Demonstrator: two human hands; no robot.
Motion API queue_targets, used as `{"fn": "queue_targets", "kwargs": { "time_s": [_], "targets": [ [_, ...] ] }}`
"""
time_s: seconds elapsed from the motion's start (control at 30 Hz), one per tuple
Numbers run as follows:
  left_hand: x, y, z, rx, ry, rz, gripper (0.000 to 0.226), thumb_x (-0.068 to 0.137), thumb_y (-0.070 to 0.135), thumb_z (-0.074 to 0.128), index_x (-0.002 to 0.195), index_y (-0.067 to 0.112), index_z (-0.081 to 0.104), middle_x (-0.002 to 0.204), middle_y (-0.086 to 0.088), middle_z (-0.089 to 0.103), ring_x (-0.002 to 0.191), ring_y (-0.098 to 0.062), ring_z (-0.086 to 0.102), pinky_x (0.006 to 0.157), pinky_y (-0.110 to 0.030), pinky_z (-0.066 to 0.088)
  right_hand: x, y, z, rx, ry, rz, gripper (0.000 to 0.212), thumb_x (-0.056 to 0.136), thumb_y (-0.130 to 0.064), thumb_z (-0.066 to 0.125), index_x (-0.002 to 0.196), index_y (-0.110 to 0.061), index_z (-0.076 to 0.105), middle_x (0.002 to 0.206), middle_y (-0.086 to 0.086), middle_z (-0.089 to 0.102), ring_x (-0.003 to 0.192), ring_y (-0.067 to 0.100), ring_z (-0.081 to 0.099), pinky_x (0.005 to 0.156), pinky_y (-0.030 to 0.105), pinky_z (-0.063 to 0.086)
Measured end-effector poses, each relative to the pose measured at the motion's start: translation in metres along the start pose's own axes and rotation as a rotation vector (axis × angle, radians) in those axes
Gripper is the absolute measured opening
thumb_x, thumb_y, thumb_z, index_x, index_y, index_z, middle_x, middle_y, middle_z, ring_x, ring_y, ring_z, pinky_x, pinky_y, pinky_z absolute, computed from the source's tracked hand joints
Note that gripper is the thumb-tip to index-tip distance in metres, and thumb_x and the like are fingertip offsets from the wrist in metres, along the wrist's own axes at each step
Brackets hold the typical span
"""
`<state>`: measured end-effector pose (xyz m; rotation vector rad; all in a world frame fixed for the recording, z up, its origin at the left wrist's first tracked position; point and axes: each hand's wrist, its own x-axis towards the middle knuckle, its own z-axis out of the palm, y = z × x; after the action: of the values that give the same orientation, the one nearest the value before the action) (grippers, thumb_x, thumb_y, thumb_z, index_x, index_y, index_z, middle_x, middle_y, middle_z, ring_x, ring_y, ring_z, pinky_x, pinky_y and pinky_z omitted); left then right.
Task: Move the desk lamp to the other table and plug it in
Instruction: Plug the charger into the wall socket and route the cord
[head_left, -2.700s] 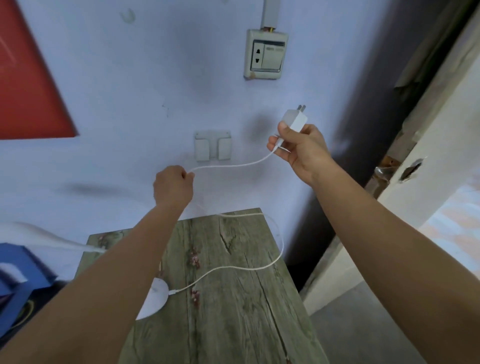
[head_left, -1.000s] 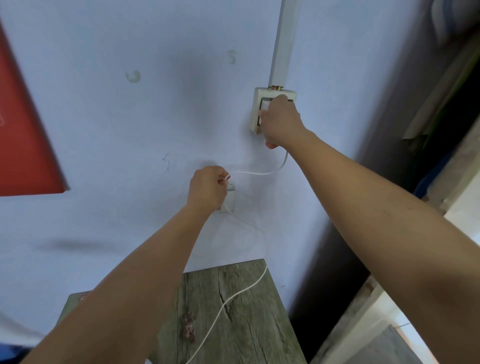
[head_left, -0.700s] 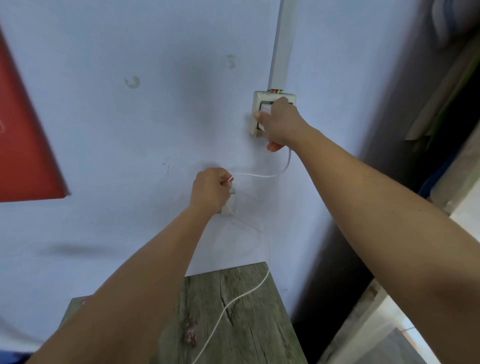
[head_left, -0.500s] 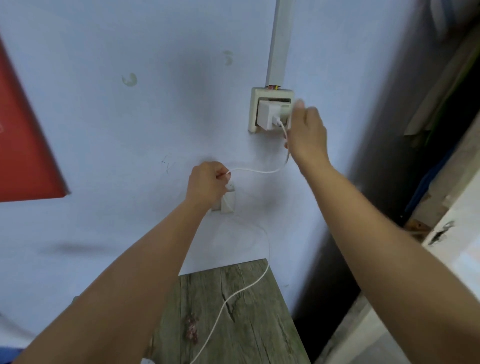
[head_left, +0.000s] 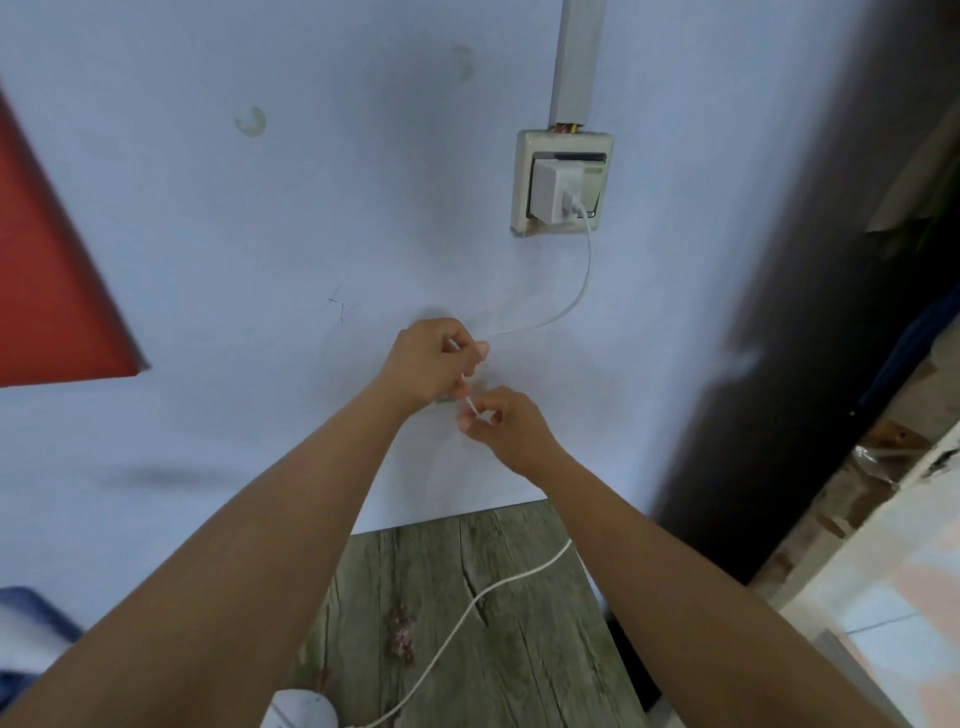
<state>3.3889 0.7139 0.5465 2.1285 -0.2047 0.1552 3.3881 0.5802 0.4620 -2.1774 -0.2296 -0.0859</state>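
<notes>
The lamp's white plug adapter (head_left: 557, 196) sits in the cream wall socket (head_left: 562, 182). Its white cable (head_left: 566, 306) hangs down in a curve to my left hand (head_left: 431, 361), which pinches it against the wall. Just below and to the right, my right hand (head_left: 501, 423) pinches the same cable between thumb and fingers. More cable (head_left: 467, 608) runs across the grey wooden table (head_left: 519, 649) to the lamp's white base (head_left: 298, 709), which peeks in at the bottom edge.
A small white holder on the wall is mostly hidden behind my hands. A red panel (head_left: 47, 270) covers the left wall. A dark gap and a pale door (head_left: 883, 545) lie to the right. Something blue (head_left: 26, 618) sits low on the left.
My right hand pushed the plug into the socket, let go of it, and came down to grip the cable beside my left hand. The left hand stayed on the cable.
</notes>
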Motion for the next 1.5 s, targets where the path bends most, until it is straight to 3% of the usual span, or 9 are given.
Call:
{"fn": "queue_targets", "kwargs": {
  "time_s": [0.13,0.43,0.6,0.7,0.87,1.0,1.17,1.27,1.5],
  "targets": [
    [0.005,-0.011,-0.004,0.201,0.030,0.030,0.023,0.083,0.023,0.067,0.077,0.001,0.065,0.075,-0.016,0.069,0.066,-0.027,0.068,0.069,-0.036,0.059,0.004,0.013,0.016,0.168,-0.024,0.082,0.015,0.085,-0.011,0.063,0.077,-0.004,0.073,0.070,0.006,0.066,0.071,0.015,0.059,0.074,0.026,0.044],
    [0.033,-0.004,0.005,0.496,0.140,0.176,0.003,0.076,0.009,0.066,0.079,0.009,0.068,0.090,-0.010,0.069,0.086,-0.027,0.062,0.072,-0.026,0.041,0.014,0.024,0.036,0.347,-0.118,0.204,0.026,0.097,-0.014,0.045,0.099,0.000,0.067,0.094,0.021,0.070,0.070,0.012,0.056,0.064,0.021,0.046],
    [0.044,-0.009,0.000,0.564,0.136,0.202,0.005,0.077,0.014,0.070,0.080,0.011,0.068,0.089,-0.009,0.069,0.086,-0.027,0.062,0.073,-0.027,0.044,0.021,0.018,0.045,0.577,-0.260,0.302,0.020,0.097,-0.017,0.045,0.085,-0.006,0.056,0.074,0.014,0.045,0.058,0.019,0.041,0.055,0.026,0.036],
    [0.048,-0.011,0.002,0.599,0.114,0.211,0.005,0.077,0.014,0.069,0.080,0.011,0.067,0.088,-0.009,0.069,0.086,-0.027,0.062,0.074,-0.028,0.045,0.033,0.017,0.049,0.697,-0.213,0.430,0.034,0.097,-0.008,0.039,0.066,-0.004,0.052,0.053,0.008,0.040,0.045,0.016,0.036,0.044,0.021,0.030],
    [0.050,-0.016,0.010,0.590,0.115,0.214,0.004,0.075,0.009,0.066,0.076,0.013,0.064,0.084,-0.005,0.064,0.080,-0.024,0.057,0.068,-0.026,0.038,0.047,0.029,0.049,0.729,-0.061,0.420,0.028,0.091,0.000,0.042,0.067,-0.013,0.045,0.057,0.006,0.040,0.043,0.013,0.032,0.041,0.020,0.025],
    [0.050,-0.017,0.018,0.524,0.127,0.179,0.005,0.074,0.009,0.069,0.076,0.013,0.067,0.090,-0.007,0.068,0.086,-0.025,0.062,0.072,-0.027,0.046,0.049,0.043,0.047,0.533,-0.043,0.393,0.028,0.091,-0.007,0.045,0.063,-0.013,0.047,0.060,0.007,0.043,0.043,0.015,0.036,0.042,0.023,0.030],
    [0.045,-0.016,0.019,0.449,0.114,0.093,0.004,0.077,0.019,0.068,0.081,0.020,0.069,0.096,-0.002,0.069,0.092,-0.022,0.063,0.083,-0.035,0.053,0.039,0.077,0.031,-0.297,-0.158,0.251,0.026,0.093,-0.017,0.047,0.069,-0.007,0.051,0.083,0.015,0.052,0.080,0.028,0.052,0.069,0.031,0.036],
    [0.040,-0.016,0.021,0.403,0.062,0.054,0.011,0.079,0.019,0.065,0.089,0.019,0.070,0.102,-0.003,0.070,0.098,-0.023,0.064,0.090,-0.038,0.052,0.027,0.091,0.022,-0.540,-0.105,0.325,0.030,0.092,-0.027,0.053,0.107,-0.001,0.060,0.111,0.015,0.057,0.105,0.034,0.057,0.081,0.036,0.046],
    [0.016,-0.020,0.025,0.352,0.114,0.083,0.033,0.080,0.012,0.060,0.112,0.012,0.061,0.108,-0.007,0.068,0.101,-0.026,0.062,0.092,-0.037,0.050,0.033,0.090,0.025,-0.185,-0.002,0.406,0.025,0.085,-0.009,0.058,0.061,-0.005,0.055,0.072,0.020,0.067,0.079,0.036,0.071,0.069,0.035,0.056]
  ]
}}
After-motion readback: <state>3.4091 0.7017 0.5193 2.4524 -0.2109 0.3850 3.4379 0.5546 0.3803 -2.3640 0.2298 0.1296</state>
